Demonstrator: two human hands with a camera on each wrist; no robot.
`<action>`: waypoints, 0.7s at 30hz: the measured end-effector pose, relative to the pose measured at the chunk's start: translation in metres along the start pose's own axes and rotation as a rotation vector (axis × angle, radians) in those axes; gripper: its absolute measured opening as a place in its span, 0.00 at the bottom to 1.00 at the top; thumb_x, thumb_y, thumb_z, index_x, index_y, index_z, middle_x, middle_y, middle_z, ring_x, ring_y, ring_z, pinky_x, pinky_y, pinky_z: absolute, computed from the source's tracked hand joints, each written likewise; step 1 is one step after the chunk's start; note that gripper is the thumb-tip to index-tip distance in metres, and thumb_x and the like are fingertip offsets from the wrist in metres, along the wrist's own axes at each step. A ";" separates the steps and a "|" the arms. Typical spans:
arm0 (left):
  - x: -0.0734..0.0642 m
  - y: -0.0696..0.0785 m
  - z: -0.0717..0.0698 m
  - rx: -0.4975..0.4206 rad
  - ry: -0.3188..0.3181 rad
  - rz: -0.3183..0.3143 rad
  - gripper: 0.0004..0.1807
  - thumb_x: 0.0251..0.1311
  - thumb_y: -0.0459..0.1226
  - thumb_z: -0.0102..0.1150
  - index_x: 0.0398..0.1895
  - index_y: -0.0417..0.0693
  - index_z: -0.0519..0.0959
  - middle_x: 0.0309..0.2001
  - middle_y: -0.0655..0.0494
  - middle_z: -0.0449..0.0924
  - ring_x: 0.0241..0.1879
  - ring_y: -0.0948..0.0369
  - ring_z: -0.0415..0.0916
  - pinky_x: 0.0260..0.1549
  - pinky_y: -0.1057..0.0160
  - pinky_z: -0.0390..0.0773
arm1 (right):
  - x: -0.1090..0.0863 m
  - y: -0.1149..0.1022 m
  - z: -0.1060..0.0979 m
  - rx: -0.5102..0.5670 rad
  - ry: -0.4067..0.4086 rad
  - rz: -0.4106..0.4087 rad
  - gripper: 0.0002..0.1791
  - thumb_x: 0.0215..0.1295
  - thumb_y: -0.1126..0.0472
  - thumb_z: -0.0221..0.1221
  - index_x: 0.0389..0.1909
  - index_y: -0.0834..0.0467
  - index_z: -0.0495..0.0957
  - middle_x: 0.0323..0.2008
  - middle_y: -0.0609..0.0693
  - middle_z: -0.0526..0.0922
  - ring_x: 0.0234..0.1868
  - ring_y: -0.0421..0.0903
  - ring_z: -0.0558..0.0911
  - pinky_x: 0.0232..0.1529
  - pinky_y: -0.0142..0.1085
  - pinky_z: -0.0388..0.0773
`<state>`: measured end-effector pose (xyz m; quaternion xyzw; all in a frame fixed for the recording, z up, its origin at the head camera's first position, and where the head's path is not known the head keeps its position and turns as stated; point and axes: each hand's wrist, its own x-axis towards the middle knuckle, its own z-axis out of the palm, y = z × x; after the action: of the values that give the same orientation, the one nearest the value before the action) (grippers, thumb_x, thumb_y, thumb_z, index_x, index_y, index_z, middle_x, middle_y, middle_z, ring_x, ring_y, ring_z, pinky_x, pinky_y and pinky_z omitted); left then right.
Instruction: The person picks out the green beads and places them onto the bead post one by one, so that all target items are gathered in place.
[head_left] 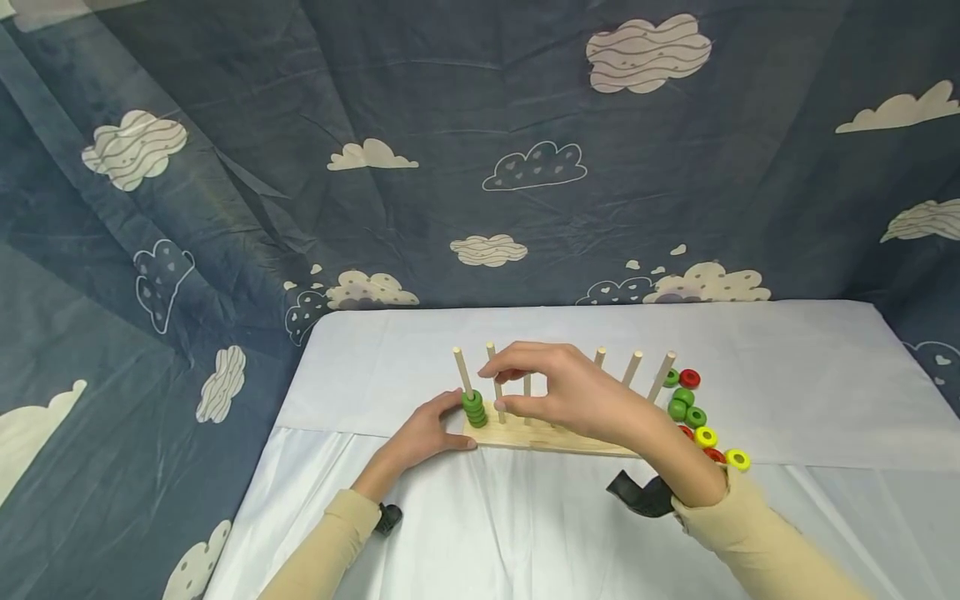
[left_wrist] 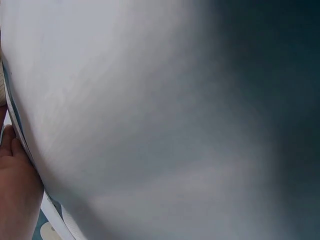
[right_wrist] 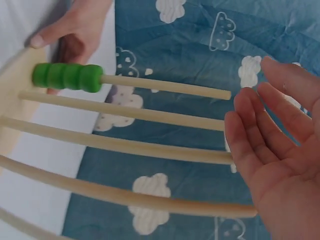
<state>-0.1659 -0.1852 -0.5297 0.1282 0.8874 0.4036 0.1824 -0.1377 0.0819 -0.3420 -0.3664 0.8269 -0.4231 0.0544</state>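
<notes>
A wooden peg board (head_left: 558, 441) with a row of upright pegs lies on the white cloth. Stacked on its leftmost peg are several green rings (head_left: 474, 410), also clear in the right wrist view as a green stack (right_wrist: 67, 76) at the peg's base. My left hand (head_left: 423, 432) grips the board's left end, thumb along the front edge. Over the left pegs hovers my right hand (head_left: 566, 387), thumb and fingers apart and nothing between them. In the right wrist view its fingers (right_wrist: 267, 127) are loosely bent beside the peg tips.
To the board's right lie loose rings: green (head_left: 696, 417), yellow (head_left: 738, 460) and red (head_left: 689, 379). A black strap (head_left: 637, 495) hangs at the right wrist. Behind the table rises a dark cloud-print curtain (head_left: 450, 100). Blurred cloth (left_wrist: 125, 125) fills most of the left wrist view.
</notes>
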 end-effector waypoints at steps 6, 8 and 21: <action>0.000 0.001 -0.001 -0.007 0.003 -0.010 0.46 0.44 0.52 0.75 0.69 0.57 0.66 0.72 0.54 0.59 0.71 0.54 0.55 0.69 0.48 0.55 | -0.018 0.007 0.003 -0.008 -0.013 0.089 0.20 0.58 0.58 0.68 0.52 0.44 0.79 0.47 0.33 0.80 0.47 0.34 0.78 0.50 0.37 0.79; 0.000 0.001 -0.001 -0.009 0.005 -0.006 0.45 0.45 0.52 0.74 0.69 0.58 0.67 0.72 0.54 0.59 0.71 0.53 0.54 0.69 0.48 0.54 | -0.023 0.010 0.005 -0.007 -0.010 0.111 0.20 0.58 0.57 0.68 0.53 0.44 0.79 0.47 0.33 0.80 0.48 0.35 0.78 0.51 0.38 0.79; -0.002 0.000 0.001 -0.019 0.010 0.009 0.46 0.45 0.50 0.75 0.69 0.52 0.67 0.72 0.52 0.58 0.72 0.52 0.54 0.70 0.49 0.54 | -0.065 0.042 0.029 0.205 0.031 0.355 0.18 0.59 0.49 0.67 0.51 0.44 0.80 0.49 0.44 0.81 0.48 0.45 0.80 0.53 0.44 0.78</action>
<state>-0.1639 -0.1847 -0.5299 0.1285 0.8837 0.4137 0.1771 -0.1019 0.1208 -0.4062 -0.2008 0.8319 -0.4943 0.1525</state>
